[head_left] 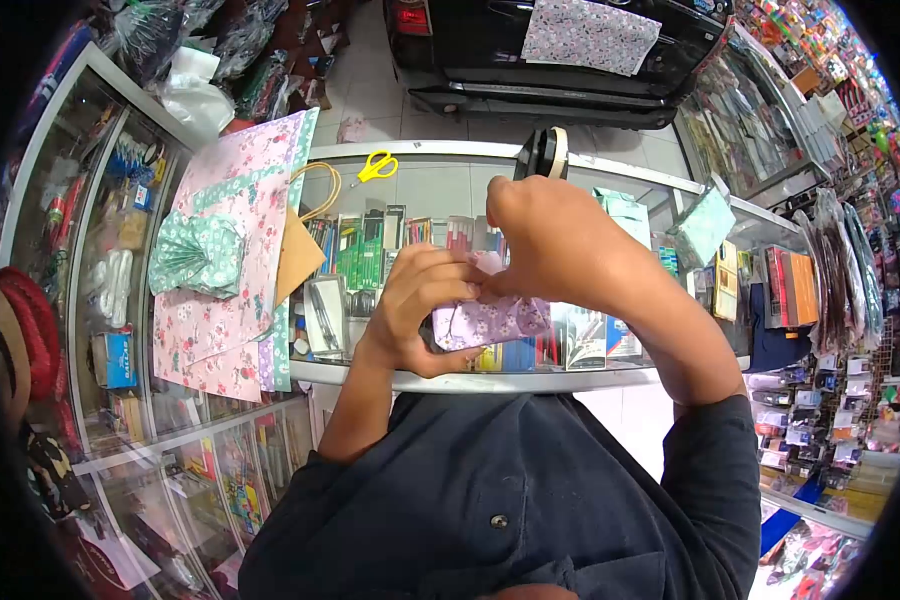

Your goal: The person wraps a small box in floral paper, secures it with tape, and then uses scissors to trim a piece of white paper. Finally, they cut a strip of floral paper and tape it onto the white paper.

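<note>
A small gift wrapped in purple floral paper [490, 324] lies in front of me on the glass counter. My left hand [420, 300] curls around its left end, thumb along the near edge and fingers over the top. From the right, my right hand [545, 235] reaches over the far side, its fingers closed on the wrapping paper. A pale pink bit of paper [486, 262] shows between the two hands. The right fingertips are partly hidden. Just beyond the right hand stands a black tape dispenser [540, 155].
Yellow scissors [376, 167] lie beyond my left hand. Pink floral wrapping sheets [225, 340] and a green pleated gift [198, 252] are at left, beside a brown paper bag [298, 258]. Another green gift [705, 222] sits at right. A black car [570, 85] stands past the counter.
</note>
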Demonstrator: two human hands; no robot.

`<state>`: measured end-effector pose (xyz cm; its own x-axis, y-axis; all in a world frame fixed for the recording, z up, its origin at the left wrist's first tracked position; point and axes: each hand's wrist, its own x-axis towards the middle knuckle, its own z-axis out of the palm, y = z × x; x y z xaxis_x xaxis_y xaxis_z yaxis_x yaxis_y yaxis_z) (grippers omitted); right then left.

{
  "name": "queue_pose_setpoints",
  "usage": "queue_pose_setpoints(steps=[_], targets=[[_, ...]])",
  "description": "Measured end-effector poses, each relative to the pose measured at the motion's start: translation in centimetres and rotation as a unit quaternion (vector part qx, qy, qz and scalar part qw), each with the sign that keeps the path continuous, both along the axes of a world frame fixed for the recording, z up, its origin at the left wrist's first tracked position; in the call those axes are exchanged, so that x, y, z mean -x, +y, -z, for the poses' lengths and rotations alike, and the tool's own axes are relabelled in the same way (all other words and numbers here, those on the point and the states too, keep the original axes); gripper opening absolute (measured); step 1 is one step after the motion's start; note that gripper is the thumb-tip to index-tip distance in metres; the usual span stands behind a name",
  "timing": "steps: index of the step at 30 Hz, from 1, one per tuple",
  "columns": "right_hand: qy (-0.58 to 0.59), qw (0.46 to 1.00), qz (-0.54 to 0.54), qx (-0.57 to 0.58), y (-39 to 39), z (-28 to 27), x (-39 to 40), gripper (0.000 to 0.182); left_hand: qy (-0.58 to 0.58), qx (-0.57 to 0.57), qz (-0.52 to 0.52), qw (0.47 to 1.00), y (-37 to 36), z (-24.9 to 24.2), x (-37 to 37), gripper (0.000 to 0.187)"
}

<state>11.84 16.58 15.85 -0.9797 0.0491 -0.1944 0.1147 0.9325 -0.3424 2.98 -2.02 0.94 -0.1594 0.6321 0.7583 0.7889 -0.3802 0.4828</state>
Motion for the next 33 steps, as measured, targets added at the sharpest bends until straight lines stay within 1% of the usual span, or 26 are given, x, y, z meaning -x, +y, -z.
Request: queue_pose_setpoints(steps=[1,4,5,9,11,12,14,21,24,26,27,28,29,30,31,32,33], targets=[[0.024,0.999,-0.012,-0.020,0.1,0.2,-0.1,0.052,0.002,-0.003,0.000,1.000,0.0,0.1,0.0,0.063],[0.013,1.000,0.012,-0.014,0.1,0.4,-0.2,0.054,0.006,-0.008,-0.003,1.000,0.0,0.2,0.0,0.063],[0.055,0.998,-0.006,-0.021,0.4,1.2,-0.6,0.060,0.009,-0.008,-0.007,1.000,0.0,0.3,0.0,0.063],[0.037,0.998,0.015,-0.039,0.2,1.3,-1.0,0.065,-0.004,-0.007,-0.005,1.000,0.1,0.2,-0.1,0.065],[0.057,0.997,0.031,-0.042,0.3,1.9,-1.4,0.069,-0.010,-0.011,-0.001,1.000,0.1,0.2,-0.1,0.067],[0.056,0.997,0.030,-0.041,0.4,2.2,-1.7,0.069,-0.011,-0.010,-0.002,1.000,0.1,0.1,-0.1,0.067],[0.107,0.994,0.017,-0.036,0.4,2.8,-2.3,0.066,-0.015,-0.015,-0.001,1.000,0.2,0.1,-0.2,0.068],[0.081,0.994,0.058,-0.038,-0.8,3.0,-3.0,0.059,-0.013,-0.005,0.005,1.000,0.2,0.2,-0.2,0.067],[0.125,0.991,0.050,-0.006,0.3,3.6,-3.5,0.059,-0.015,-0.009,0.006,1.000,0.2,0.4,-0.3,0.065],[0.169,0.980,0.042,0.092,1.2,3.8,-4.2,0.057,-0.028,-0.018,0.017,0.999,0.3,0.3,-0.5,0.064],[0.186,0.973,0.051,0.131,1.6,4.1,-4.5,0.051,-0.025,-0.018,0.020,0.999,0.3,0.6,-0.4,0.064],[0.186,0.972,0.050,0.132,1.7,3.8,-4.7,0.051,-0.025,-0.017,0.019,0.999,0.2,0.7,-0.4,0.064],[0.153,0.959,0.118,0.208,1.6,3.1,-5.0,0.046,-0.029,-0.022,0.019,0.999,0.2,0.7,-0.4,0.064],[0.118,0.935,0.185,0.280,1.7,2.7,-5.2,0.041,-0.033,-0.027,0.020,0.999,0.3,0.8,-0.3,0.064],[0.129,0.924,0.190,0.307,2.1,3.1,-5.5,0.040,-0.032,-0.027,0.023,0.999,0.3,1.1,-0.2,0.064],[0.130,0.923,0.191,0.308,2.4,3.3,-5.9,0.040,-0.031,-0.026,0.024,0.999,0.3,1.1,-0.2,0.064],[0.128,0.908,0.213,0.339,2.5,3.5,-6.3,0.038,-0.038,-0.033,0.026,0.998,0.4,1.2,-0.3,0.064]])
